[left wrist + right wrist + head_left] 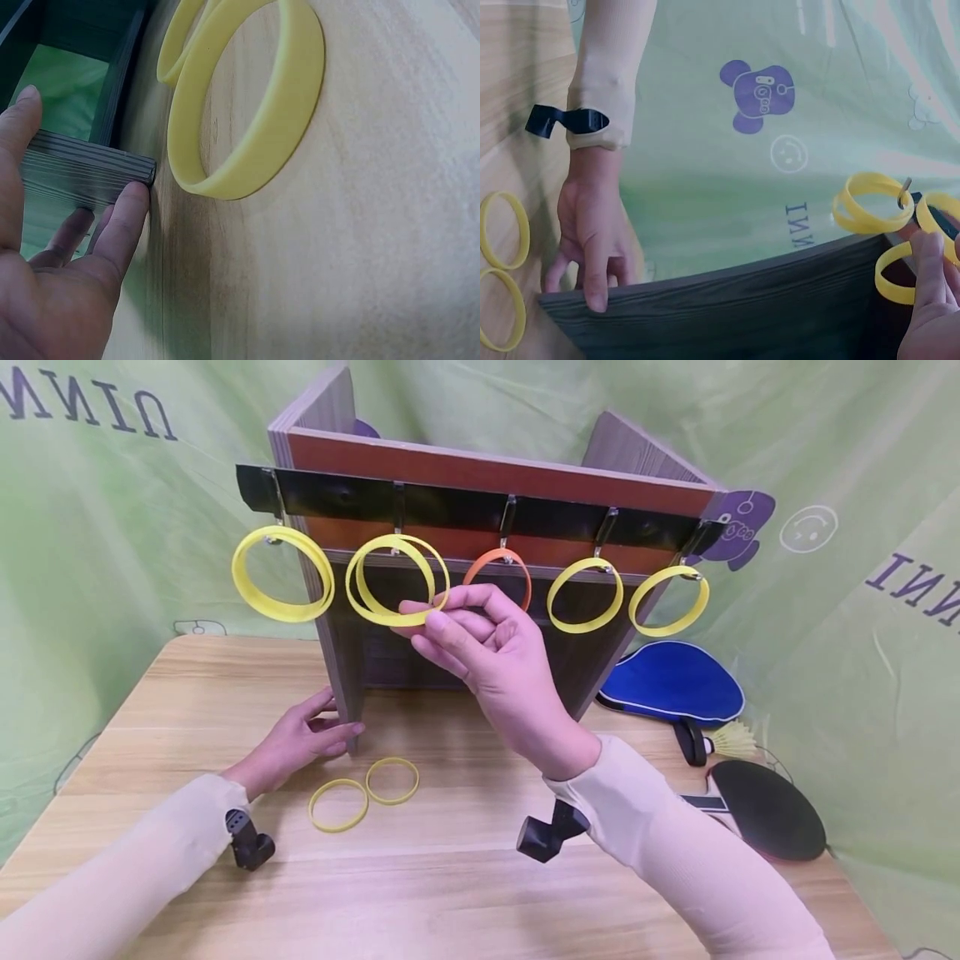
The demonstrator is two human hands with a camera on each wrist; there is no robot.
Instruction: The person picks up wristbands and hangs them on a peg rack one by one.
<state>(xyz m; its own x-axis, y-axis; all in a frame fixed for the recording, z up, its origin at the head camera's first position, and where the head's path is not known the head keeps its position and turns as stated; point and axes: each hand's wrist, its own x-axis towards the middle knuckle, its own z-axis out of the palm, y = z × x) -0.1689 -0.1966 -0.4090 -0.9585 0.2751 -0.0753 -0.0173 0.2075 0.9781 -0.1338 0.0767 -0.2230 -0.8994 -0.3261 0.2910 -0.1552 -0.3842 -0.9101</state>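
While the left hand (300,742) gripped a side panel (339,652) of the wood-grained stand (480,467), the right hand (498,664) pinched a bright yellow ring (390,619) at its lower rim. Smooth, plain and thin-walled, the ring looked round and stood before the second hook (398,508) from the left, overlapping another yellow ring (428,572) in the head view. Two similar loops (337,829) lay on the table (450,902).

The green curtain (862,427) bears "INN" (917,583) and a smiley face (808,529)
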